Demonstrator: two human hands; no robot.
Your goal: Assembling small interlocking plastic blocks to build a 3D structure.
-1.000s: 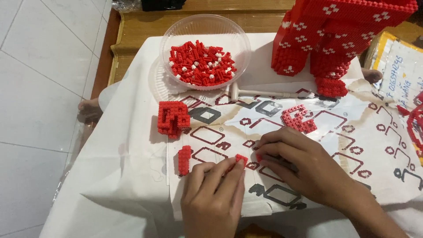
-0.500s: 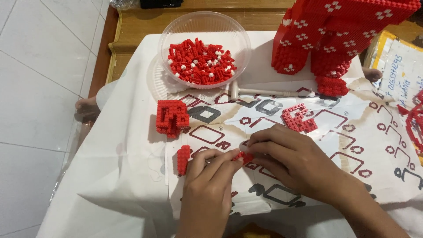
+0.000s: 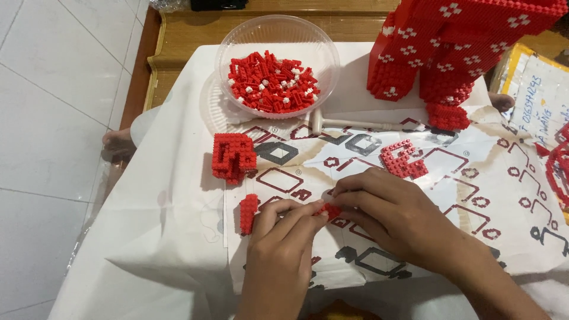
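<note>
A small red cluster of tiny plastic building bricks (image 3: 331, 209) sits pinched between the fingertips of both hands, low over the printed paper instruction sheet (image 3: 474, 195) that covers the middle of the bench. The left hand (image 3: 283, 237) grips it from the near side with thumb and forefinger pressed together on the piece; the right hand (image 3: 391, 210) curls over it from the far side, its fingertips closed on the same cluster. The step in hand appears to be joining or seating bricks on this small piece, and the next move likely calls for firm, well-aligned pressure so the studs lock without the piece slipping.

Just left of the left hand lies a short upright red brick strip (image 3: 248, 212). Further up the sheet stand a blocky red brick sub-assembly (image 3: 233, 156) and a flat red open-frame brick section (image 3: 404, 159). Beyond them, a clear round plastic bowl (image 3: 237, 41) holds loose red and white bricks, and a tall red brick model with white crosses (image 3: 450, 47) rises at the far right.
</note>
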